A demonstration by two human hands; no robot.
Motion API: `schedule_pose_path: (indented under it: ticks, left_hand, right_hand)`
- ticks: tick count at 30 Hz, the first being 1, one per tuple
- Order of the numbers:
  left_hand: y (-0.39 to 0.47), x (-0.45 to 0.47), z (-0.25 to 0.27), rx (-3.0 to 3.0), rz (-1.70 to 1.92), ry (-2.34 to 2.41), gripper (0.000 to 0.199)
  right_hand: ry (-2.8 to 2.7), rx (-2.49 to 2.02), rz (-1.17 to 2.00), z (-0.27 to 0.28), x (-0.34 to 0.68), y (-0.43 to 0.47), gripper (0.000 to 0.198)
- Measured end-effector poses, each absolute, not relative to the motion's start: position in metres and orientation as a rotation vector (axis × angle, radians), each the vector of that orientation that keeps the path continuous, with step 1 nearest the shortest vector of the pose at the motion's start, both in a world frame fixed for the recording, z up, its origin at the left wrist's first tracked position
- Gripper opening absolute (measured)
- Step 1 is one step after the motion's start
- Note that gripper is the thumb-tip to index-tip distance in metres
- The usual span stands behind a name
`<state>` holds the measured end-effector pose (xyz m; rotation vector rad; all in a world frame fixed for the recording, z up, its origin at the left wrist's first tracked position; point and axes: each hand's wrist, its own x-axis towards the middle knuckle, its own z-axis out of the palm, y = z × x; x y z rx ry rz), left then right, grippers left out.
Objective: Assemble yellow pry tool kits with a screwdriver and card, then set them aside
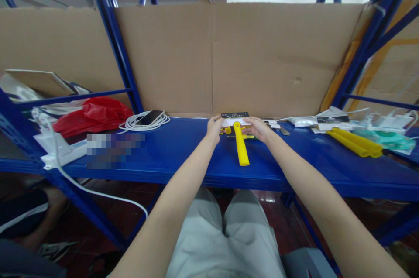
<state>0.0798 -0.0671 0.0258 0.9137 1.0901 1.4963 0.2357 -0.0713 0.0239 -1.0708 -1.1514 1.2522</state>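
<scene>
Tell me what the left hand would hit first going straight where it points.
Past the yellow-handled tool it holds, the left hand would probably meet the upright cardboard behind the blue tabletop, though depth is hard to judge.

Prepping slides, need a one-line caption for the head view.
Left hand and right hand hold a yellow-handled tool at a blue shelf.

Both arms stretched forward, bare. The left forearm (176, 190) rose from seven o'clock, the right forearm (309, 186) from between four and five. Left hand (214, 129) at nine and right hand (258, 128) at three faced each other, fingers curled in a grip. Clothed thighs (250, 225) lay at six.
</scene>
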Motion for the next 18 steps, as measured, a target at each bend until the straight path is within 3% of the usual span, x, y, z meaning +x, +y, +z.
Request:
schedule_pose_path:
  ticks: [4, 9, 14, 18]
  left_hand:
    - [-0.0623, 0.08, 0.0215, 0.945, 1.39, 1.105, 0.009]
    - [-0.0655, 0.082, 0.022, 0.965, 1.341, 1.121, 0.007]
    - [-0.0683, 0.0814, 0.0232, 0.931, 1.415, 1.159, 0.005]
    - [-0.0658, 0.0801, 0.0221, 0.92, 1.47, 1.184, 0.007]
  right_hand:
    - [-1.185, -1.079, 1.254, 0.0247, 0.2355, -0.0738, 0.008]
    - [-1.259, -1.195, 1.16, 0.0245, 0.2329, -0.0763, 0.009]
    - [-1.559, -1.551, 0.601, 0.0207, 0.2325, -0.074, 0.018]
    - [-1.665, -1.543, 0.147, 0.0197, 0.2354, -0.0744, 0.022]
